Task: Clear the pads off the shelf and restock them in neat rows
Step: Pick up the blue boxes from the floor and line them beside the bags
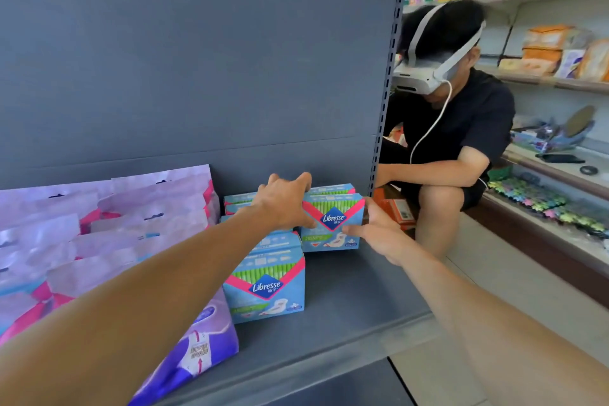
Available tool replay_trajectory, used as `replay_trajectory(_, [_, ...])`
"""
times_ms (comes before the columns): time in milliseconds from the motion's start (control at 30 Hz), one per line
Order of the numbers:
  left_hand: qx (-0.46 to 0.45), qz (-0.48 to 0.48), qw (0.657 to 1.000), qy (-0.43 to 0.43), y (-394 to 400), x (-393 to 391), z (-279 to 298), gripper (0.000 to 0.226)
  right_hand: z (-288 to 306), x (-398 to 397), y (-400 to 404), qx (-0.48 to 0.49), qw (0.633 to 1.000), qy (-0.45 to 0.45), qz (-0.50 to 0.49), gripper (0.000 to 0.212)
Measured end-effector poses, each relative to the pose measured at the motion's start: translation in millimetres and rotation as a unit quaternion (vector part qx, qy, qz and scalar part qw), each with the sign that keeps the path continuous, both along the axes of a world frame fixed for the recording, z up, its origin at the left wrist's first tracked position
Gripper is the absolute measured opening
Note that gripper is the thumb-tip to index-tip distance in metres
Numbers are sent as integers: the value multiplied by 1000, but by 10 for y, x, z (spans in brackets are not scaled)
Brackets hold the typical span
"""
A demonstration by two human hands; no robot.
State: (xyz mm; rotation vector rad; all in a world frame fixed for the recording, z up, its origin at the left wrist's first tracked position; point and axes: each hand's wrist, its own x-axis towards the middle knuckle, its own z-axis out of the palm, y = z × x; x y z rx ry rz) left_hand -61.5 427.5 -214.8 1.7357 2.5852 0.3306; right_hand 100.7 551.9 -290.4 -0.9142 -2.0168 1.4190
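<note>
At the shelf's (346,316) front edge a purple pack (201,353) is seen lying, with a blue pad box (268,287) behind it. Further back, a second blue box (333,219) is clamped between the left hand (285,204) and the right hand (375,234), fingers pressed to its sides. With so light a squeeze it could be dropped, or the boxes behind knocked askew.

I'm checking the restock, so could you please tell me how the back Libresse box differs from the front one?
1. The back box is held between the left hand and right hand; the front box is untouched.
2. The back box sits near the shelf's rear panel, further right; the front box stands nearer the shelf edge, beside the purple pack.

Both are upright blue boxes with the logo facing out.
</note>
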Motion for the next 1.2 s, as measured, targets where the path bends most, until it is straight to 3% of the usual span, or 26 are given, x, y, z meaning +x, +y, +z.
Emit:
replay_trajectory(133, [-28,-14,996,89,153,-104,-62,48,-137,-181,155,30,999,-25,21,51])
replay_trajectory(300, [-29,-24,992,122,275,-244,-127,25,-334,-461,149,118,991,-67,13,51])
replay_trajectory(567, [-29,-6,994,108,312,-403,-129,31,-367,-674,102,160,979,-118,-41,42])
replay_trajectory(733, [-45,0,993,109,282,-336,-88,34,-318,-584,43,161,969,-177,-62,48])
replay_trajectory(867, [-47,-5,992,119,217,-151,-86,36,-186,-381,-99,215,941,-256,-58,53])
replay_trajectory(1100, [-73,-83,982,154,-89,246,-77,56,298,71,-499,338,857,-388,-32,50])
replay_trajectory(1200, [-74,-94,980,159,-298,351,16,55,535,213,-767,365,829,-423,-38,43])
